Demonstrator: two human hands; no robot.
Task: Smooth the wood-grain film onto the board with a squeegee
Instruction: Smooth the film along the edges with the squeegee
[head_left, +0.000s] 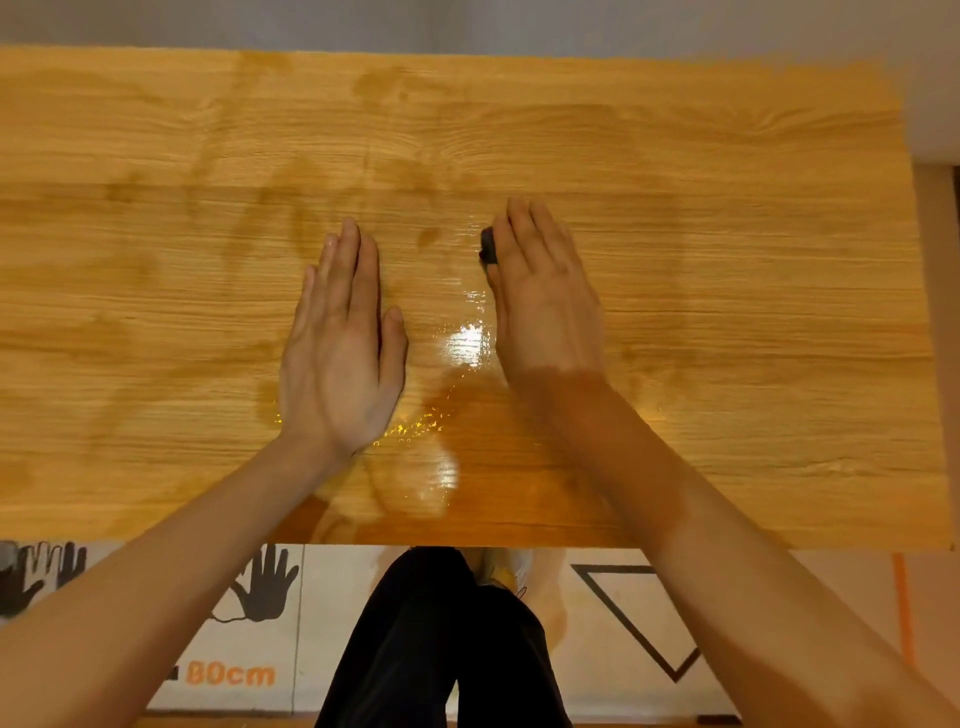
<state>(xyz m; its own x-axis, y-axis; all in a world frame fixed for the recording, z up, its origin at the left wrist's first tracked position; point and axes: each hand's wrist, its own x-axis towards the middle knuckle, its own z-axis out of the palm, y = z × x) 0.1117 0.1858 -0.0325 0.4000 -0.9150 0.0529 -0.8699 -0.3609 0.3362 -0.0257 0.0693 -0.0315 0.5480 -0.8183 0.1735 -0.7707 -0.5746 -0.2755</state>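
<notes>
Head view, steeply downward, close above the board (727, 260).

Bare forearms (182, 561), no sleeves; black trousers (441, 639); light shoe (506, 566) below.

I see the board (727, 312) covered in wood-grain film (156, 312). My left hand (340, 353) lies flat on it; just right, my right hand (545, 301) presses a dark squeegee (487, 246) down.
</notes>
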